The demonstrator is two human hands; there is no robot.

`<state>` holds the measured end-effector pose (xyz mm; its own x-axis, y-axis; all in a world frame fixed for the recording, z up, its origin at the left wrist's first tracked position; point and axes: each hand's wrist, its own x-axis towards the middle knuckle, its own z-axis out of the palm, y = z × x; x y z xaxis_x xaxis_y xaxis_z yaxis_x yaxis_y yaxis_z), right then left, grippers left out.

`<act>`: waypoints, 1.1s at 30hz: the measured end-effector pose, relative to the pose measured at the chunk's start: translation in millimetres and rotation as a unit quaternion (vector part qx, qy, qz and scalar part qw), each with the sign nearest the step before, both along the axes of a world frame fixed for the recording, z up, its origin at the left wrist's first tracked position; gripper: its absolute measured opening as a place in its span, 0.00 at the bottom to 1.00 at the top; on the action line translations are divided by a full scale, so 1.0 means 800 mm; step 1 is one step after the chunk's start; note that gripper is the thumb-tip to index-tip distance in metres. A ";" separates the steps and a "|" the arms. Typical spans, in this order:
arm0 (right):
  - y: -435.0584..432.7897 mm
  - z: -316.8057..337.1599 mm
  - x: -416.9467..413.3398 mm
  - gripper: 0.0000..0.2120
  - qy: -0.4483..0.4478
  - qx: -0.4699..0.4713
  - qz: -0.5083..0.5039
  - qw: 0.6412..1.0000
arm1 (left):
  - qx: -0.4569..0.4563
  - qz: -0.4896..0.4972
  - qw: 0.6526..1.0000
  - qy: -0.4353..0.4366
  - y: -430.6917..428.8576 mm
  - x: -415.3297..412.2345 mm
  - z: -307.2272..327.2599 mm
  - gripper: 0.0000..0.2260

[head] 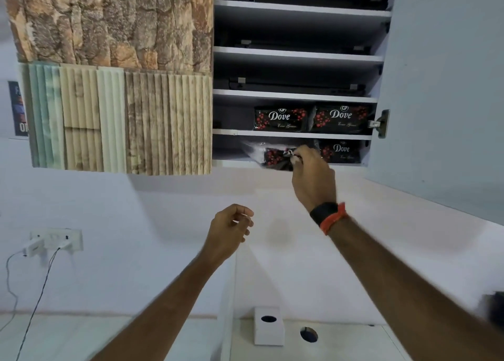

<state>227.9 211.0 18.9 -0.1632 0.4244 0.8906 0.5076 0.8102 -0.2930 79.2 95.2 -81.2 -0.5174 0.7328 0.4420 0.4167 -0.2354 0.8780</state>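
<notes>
The right grip (313, 178) is reaching into the open cabinet (297, 53) and pinching a black packet (275, 157) at the front of the bottom shelf (236, 161). The packet is tilting out over the shelf's edge. A second packet (339, 152) is lying just to its right. The left grip (229, 232) is hanging in the air lower down, fingers loosely curled, grasping nothing.
</notes>
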 end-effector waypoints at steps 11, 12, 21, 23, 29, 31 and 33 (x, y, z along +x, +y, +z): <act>-0.036 -0.028 -0.053 0.40 0.545 -0.462 0.280 0.641 | -0.012 0.012 1.000 -0.019 -0.001 0.028 -0.026 0.06; -0.035 -0.032 -0.055 0.38 0.543 -0.494 0.323 0.597 | -0.010 0.006 0.999 -0.031 -0.004 0.027 -0.028 0.06; -0.066 -0.132 -0.040 0.19 0.461 -0.600 0.467 0.458 | 0.044 -0.058 0.982 -0.173 -0.014 0.067 -0.060 0.21; -0.073 -0.162 -0.033 0.17 0.447 -0.624 0.454 0.453 | 0.066 -0.080 0.967 -0.234 -0.007 0.083 -0.073 0.23; -0.077 -0.218 0.022 0.16 0.414 -0.691 0.347 0.480 | 0.108 -0.006 0.900 -0.422 -0.001 0.114 -0.112 0.13; -0.062 -0.228 0.052 0.21 0.426 -0.678 0.324 0.503 | 0.119 -0.001 0.882 -0.457 0.000 0.122 -0.125 0.12; -0.046 -0.239 0.083 0.26 0.428 -0.645 0.285 0.566 | 0.122 -0.005 0.871 -0.476 0.000 0.131 -0.141 0.12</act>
<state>294.5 174.3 -172.2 -0.3441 0.9068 -0.2436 -0.5029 -0.3971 -0.7677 183.9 95.4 -194.2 -0.7287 0.6836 -0.0416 -0.4765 -0.4625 0.7477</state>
